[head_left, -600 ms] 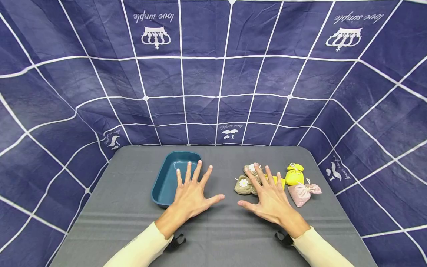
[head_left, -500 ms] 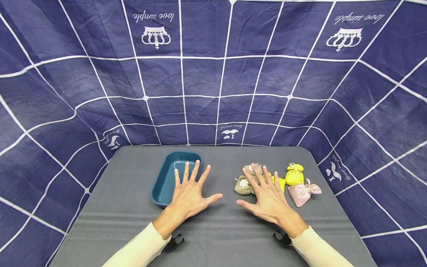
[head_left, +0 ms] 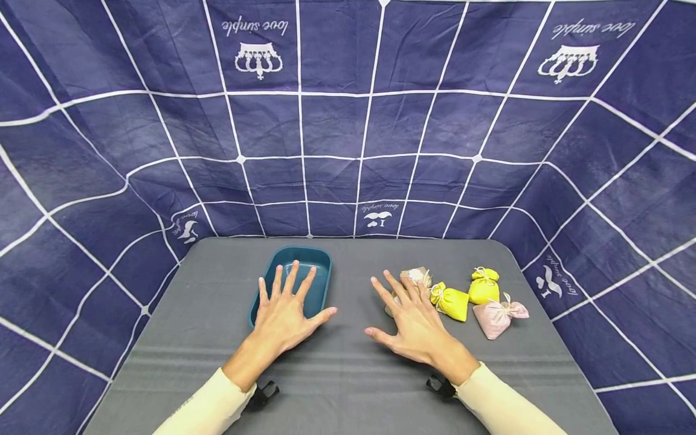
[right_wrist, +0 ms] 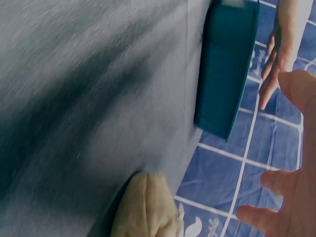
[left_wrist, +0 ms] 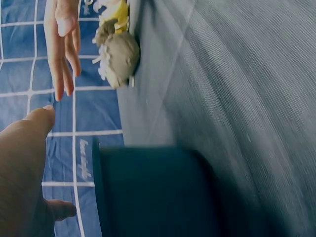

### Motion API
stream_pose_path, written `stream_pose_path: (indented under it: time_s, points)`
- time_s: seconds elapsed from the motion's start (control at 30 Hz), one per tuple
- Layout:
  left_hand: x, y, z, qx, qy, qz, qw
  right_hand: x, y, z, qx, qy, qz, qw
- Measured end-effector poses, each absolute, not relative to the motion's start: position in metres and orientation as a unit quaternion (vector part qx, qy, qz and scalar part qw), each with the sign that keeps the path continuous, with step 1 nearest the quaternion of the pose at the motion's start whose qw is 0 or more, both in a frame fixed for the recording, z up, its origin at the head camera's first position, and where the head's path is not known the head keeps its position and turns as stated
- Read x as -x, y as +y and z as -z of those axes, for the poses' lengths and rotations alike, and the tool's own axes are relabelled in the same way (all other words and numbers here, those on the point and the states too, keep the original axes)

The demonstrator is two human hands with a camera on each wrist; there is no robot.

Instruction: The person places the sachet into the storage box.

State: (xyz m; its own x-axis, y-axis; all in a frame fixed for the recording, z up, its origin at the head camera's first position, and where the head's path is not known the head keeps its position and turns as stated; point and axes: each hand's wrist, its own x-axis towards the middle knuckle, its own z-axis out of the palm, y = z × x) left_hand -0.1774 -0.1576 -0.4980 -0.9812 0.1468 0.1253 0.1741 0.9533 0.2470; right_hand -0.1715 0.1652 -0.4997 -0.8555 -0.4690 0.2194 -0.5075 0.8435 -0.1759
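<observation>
My left hand [head_left: 281, 318] is spread over the near part of a teal rectangular tray [head_left: 324, 284], fingers straight and holding nothing. The tray's wall [left_wrist: 153, 192] lies just below that hand in the left wrist view. To the right, my right hand [head_left: 418, 329] is also spread, palm down, and overlaps tan drawstring pouches [head_left: 415, 276], partly hiding them. One tan pouch [right_wrist: 147, 207] shows close under it in the right wrist view. Just right of its fingers lies a yellow drawstring pouch [head_left: 451, 302].
Farther right on the grey table [head_left: 348, 386] are another yellow pouch [head_left: 483, 289] and a pink pouch [head_left: 496, 317] with a tied neck. A blue cloth with white grid lines [head_left: 337, 127] hangs behind the table and along both sides.
Both hands have shifted left, still spread. The left hand now covers more of the tray's near left side, and the right hand has uncovered the nearer yellow pouch.
</observation>
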Motion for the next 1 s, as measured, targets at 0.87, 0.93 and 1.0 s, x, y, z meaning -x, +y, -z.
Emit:
stream_pose_path:
  time_s: [0.87,0.93,1.0]
  points:
    - [0.168,-0.236,0.505,0.013,-0.965,0.263,-0.004,0.169,0.099,0.506,-0.319,-0.938,-0.132,0.013]
    - [0.167,-0.239,0.505,0.018,-0.959,0.282,-0.004,0.167,0.095,0.508,-0.321,-0.937,-0.136,0.007]
    - [0.166,-0.241,0.506,0.023,-0.956,0.293,-0.002,0.166,0.091,0.51,-0.325,-0.936,-0.137,0.004]
